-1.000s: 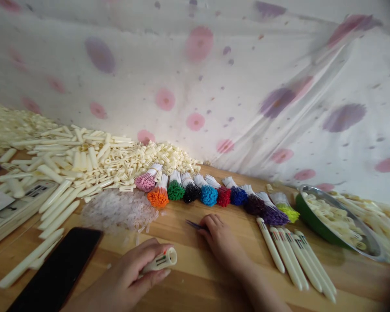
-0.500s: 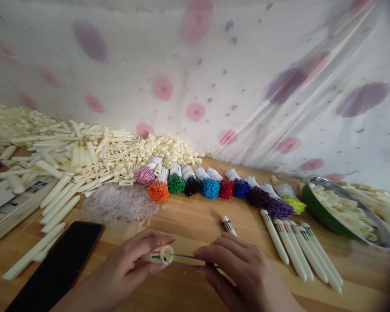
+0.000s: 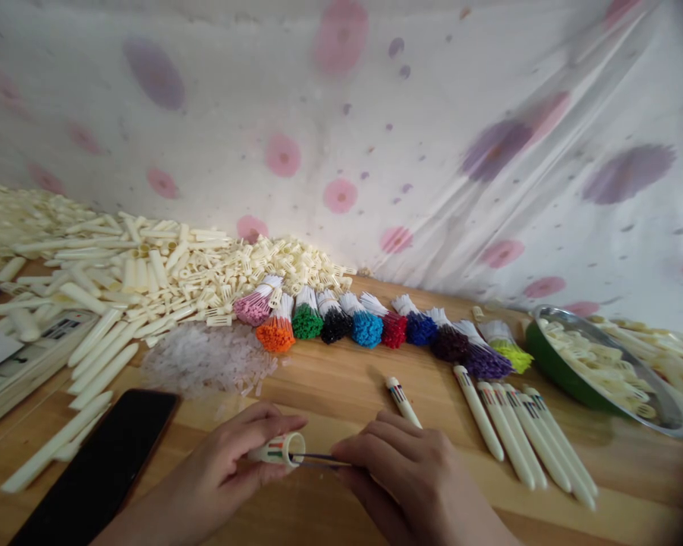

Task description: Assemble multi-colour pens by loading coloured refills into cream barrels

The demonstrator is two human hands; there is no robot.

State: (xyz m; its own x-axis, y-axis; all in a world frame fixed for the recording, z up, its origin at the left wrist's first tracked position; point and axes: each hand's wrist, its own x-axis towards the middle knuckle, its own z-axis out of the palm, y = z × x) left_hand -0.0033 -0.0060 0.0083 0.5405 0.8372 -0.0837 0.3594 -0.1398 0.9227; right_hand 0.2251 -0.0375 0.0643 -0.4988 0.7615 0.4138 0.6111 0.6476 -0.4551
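Right hand (image 3: 401, 470) nearer, pinching refills (image 3: 317, 456), left hand (image 3: 233, 449) clasping barrel (image 3: 278, 449), wooden tabletop (image 3: 330, 387), flowered sheeting (image 3: 233, 114)

Wood tbl (image 3: 327, 387) holds blk phone (image 3: 99, 462), refill bundles (image 3: 366, 331), cream pens (image 3: 508, 440), grn bowl (image 3: 551, 378), clear pcs (image 3: 205, 360).

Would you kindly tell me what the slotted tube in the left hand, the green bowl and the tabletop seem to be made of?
Slotted tube: probably plastic, smooth, evenly cream-coloured. Bowl: likely metal, judging by its shiny silvery rim, with a green-coated outside. Tabletop: wood or wood-look laminate, with visible grain.
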